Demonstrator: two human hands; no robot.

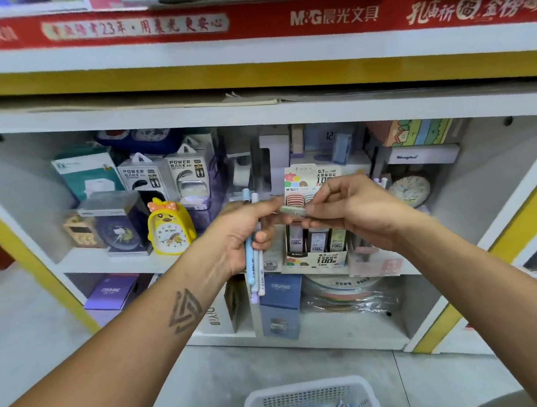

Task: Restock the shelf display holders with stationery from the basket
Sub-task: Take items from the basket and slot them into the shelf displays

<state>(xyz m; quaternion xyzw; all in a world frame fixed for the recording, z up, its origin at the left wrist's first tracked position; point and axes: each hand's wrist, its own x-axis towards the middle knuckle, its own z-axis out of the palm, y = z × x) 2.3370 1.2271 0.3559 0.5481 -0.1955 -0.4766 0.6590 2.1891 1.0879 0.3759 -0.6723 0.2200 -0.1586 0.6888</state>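
A person stands facing a white shelf unit with yellow trim, both bare forearms reaching in toward a cardboard lead-refill display holder [315,251] on the middle shelf [112,262].

Far left of the display holder on that shelf sit a small dark blue clock [120,234] and, nearer, a yellow chick-shaped alarm clock [170,227] with an orange bow. Behind them stand two boxes printed "POWER BANK" [163,175].

Just left of the display holder, the left hand [244,233] is curled around a bundle of pastel pens [254,268], held upright; their lower ends hang below the palm and their caps show above the fist. The forearm carries a triangular tattoo.

Directly in front of the display holder's upper card, the right hand [353,210] pinches a small grey-green tube [294,211] between thumb and fingertips (it looks like a lead refill case, though the print is blurred). The left thumb touches or nearly touches the tube's other end. Below the hands, the display holder's slots hold several upright refill cases.

Right of the display holder sits a round pale clock [411,190], partly hidden by the right wrist.

Below the display holder, on the floor at the bottom edge of the view, is a white perforated plastic basket [309,394] holding a jumble of pastel stationery pieces.
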